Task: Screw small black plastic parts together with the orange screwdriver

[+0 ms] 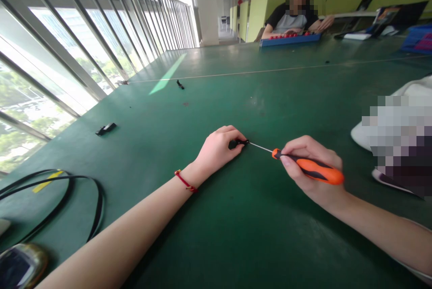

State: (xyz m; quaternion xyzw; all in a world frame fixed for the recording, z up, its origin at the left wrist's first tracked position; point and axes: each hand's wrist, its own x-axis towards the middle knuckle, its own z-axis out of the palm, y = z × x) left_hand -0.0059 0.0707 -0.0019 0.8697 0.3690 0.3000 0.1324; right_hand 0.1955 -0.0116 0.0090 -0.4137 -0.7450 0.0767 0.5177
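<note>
My left hand (221,147) rests near the middle of the green table, its fingers closed on a small black part (235,144) whose exact kind I cannot make out. An orange and black screwdriver (317,171) is gripped by its handle in my right hand (312,156). Its thin metal shaft points left, and the tip meets the end of the black part at my left fingertips. Whether the tip sits in a screw is too small to tell. A red cord bracelet circles my left wrist.
On the green table (189,217) lie a black piece (105,128) and a smaller one (180,84). A black cable (97,208) loops at left, near a watch-like device (22,264). A railing (135,14) borders the left. A person (290,19) sits behind a blue tray (290,40).
</note>
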